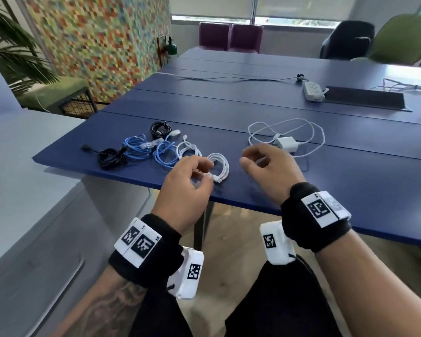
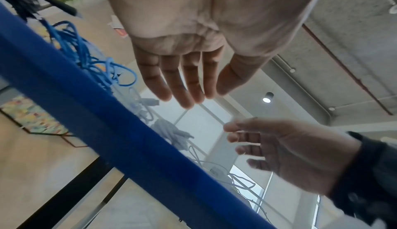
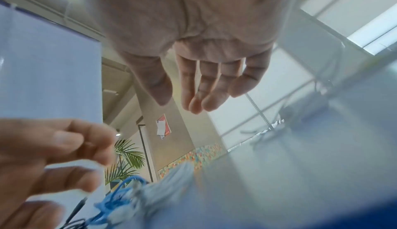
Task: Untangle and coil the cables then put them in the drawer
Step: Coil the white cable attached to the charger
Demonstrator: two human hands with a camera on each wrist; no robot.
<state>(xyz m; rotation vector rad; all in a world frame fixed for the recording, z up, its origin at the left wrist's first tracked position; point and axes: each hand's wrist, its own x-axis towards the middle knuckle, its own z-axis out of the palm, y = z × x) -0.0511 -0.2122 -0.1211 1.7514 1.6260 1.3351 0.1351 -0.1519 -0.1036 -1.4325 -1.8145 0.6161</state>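
The big blue table (image 1: 301, 166) holds little coiled cables (image 1: 156, 147) at 9 o'clock of the hands. A loose white charger cable (image 1: 287, 135) lies at 1 o'clock. The left hand (image 1: 187, 181) and the right hand (image 1: 270, 164) hang over the table, fingers loose, holding nothing.

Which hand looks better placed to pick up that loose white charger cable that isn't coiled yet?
Probably the right hand: it hovers open just in front of the loose charger cable, while the left hand hovers over the coiled white cable.
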